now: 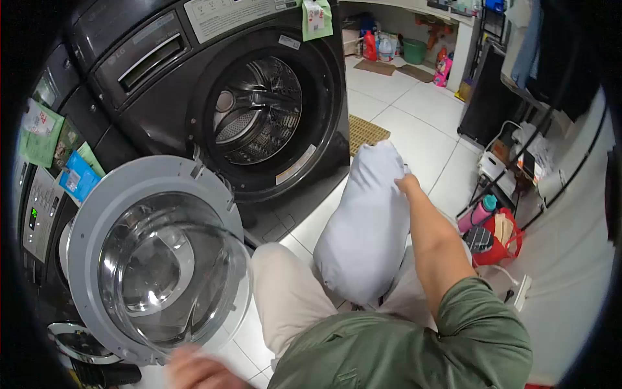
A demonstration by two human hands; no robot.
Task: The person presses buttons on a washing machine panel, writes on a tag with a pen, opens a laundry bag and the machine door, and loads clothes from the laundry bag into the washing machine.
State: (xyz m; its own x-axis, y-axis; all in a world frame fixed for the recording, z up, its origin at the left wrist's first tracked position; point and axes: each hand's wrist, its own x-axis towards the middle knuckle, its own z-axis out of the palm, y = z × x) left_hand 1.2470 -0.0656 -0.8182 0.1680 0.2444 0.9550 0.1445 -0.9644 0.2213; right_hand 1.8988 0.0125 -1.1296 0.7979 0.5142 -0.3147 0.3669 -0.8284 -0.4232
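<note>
A stuffed pale grey cloth bag [363,227] stands between my knees, bulging at the bottom and narrower at its top. My right hand [406,183] grips its upper right side, with the fingertips partly hidden against the cloth. At the bottom edge, my left hand [202,369] is smeared by motion near the lower rim of the round washer door [84,259]; whether it touches the rim cannot be made out. That door hangs wide to the left, and the washing machine's drum [259,110] shows bare metal inside.
A second machine's control panel [40,211] is at far left. Green and blue packets [81,175] hang near the door. On the right are a red bag [508,240], a pink bottle [479,211] and a white power strip [521,292]. A yellow mat [368,133] lies beyond the bag.
</note>
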